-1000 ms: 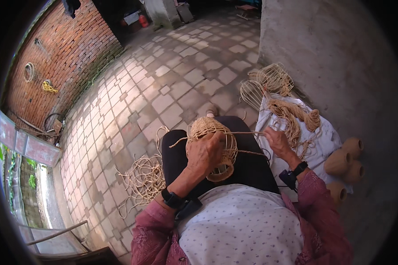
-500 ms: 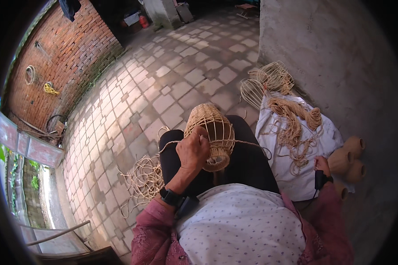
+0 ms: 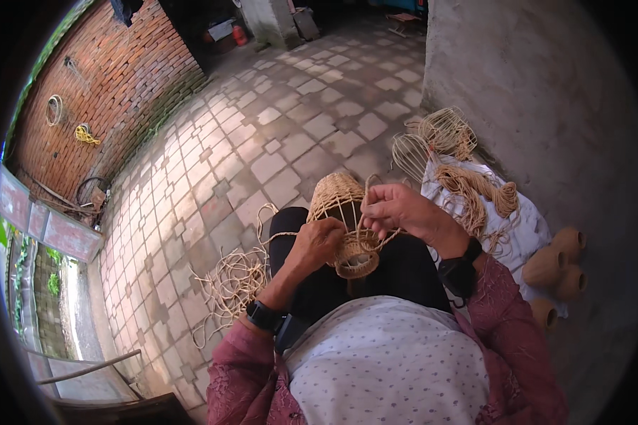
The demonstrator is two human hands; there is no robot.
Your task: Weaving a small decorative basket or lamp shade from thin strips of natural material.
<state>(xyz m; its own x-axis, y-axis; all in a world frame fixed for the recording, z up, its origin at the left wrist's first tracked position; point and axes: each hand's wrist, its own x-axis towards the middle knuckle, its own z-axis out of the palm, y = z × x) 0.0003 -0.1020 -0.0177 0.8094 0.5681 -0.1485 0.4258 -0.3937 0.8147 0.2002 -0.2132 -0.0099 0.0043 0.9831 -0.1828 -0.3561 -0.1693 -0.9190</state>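
Note:
A half-woven basket (image 3: pixel 335 193) of tan cord rests on my dark-clad lap, tilted, with bare upright ribs between its woven body and a small ringed end (image 3: pixel 356 262). My left hand (image 3: pixel 317 241) is closed on its left side, around the ribs, fingertips partly hidden. My right hand (image 3: pixel 400 212) holds a tan cord (image 3: pixel 369 185) in a pinch at the basket's right, with a loop standing up beside its fingers. The cord's other stretch runs leftward past my left hand.
Loose cord (image 3: pixel 225 290) lies on the paving at left. At right, a white cloth (image 3: pixel 528 227) carries cord hanks (image 3: pixel 458 195), beside wire frames (image 3: pixel 443 129) and several clay-coloured pots (image 3: pixel 546 267), along a plastered wall (image 3: pixel 528 85). A brick wall (image 3: pixel 113 78) stands at the far left.
My right hand first moved out and down to the right, then came back up to the basket, where the cord now forms a loop. My left hand shifted slightly lower toward the ringed end.

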